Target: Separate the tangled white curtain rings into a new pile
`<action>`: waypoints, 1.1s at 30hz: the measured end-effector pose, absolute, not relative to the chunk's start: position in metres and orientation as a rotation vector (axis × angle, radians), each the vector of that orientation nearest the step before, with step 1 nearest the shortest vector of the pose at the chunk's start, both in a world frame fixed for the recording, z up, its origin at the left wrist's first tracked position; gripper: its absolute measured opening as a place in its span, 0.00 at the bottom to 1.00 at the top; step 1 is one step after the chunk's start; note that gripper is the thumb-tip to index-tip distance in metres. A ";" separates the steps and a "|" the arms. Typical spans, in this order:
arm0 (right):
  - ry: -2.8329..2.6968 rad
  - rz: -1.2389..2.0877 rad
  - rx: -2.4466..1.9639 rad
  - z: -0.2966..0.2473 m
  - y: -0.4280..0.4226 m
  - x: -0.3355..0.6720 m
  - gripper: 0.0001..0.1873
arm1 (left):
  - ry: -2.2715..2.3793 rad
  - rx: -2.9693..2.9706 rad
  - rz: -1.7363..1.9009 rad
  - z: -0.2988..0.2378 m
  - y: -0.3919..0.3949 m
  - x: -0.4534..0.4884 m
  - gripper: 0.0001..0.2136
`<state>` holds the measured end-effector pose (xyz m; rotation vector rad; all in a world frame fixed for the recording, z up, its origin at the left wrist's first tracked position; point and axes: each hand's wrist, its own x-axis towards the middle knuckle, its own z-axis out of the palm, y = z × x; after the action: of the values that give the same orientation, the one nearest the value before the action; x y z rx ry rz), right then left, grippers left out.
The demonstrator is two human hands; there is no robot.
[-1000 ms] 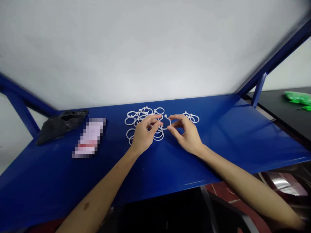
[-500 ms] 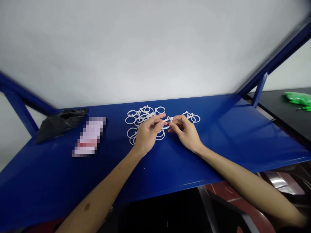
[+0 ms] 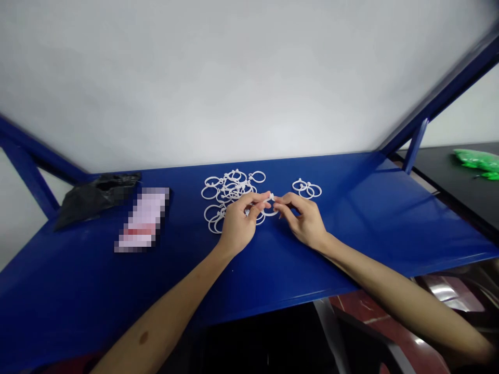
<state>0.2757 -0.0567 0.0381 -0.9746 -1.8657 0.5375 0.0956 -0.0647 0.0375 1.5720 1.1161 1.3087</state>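
Both arms reach forward over the smooth blue metal shelf [image 3: 351, 244]. The left hand [image 3: 237, 226] and right hand [image 3: 306, 221] pinch one thin white plastic ring [image 3: 270, 205] between fingertips. Behind lies the pile of rings [image 3: 228, 195].

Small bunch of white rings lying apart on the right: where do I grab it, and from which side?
Probably from above with the right hand, nearest it, once it frees the held ring. Pinch the near arc of the small bunch: its rings lie flat, thin and overlapping on the blue shelf, so a rim pinch suits.
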 end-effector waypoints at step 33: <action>-2.238 0.414 -1.139 0.022 -0.042 0.273 0.13 | 1.709 2.512 0.956 0.024 -0.046 0.075 0.03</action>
<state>0.2733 -0.0416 0.0221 -1.1393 -2.2376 0.4136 0.0750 -0.0456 0.0241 2.5124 1.7088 0.9560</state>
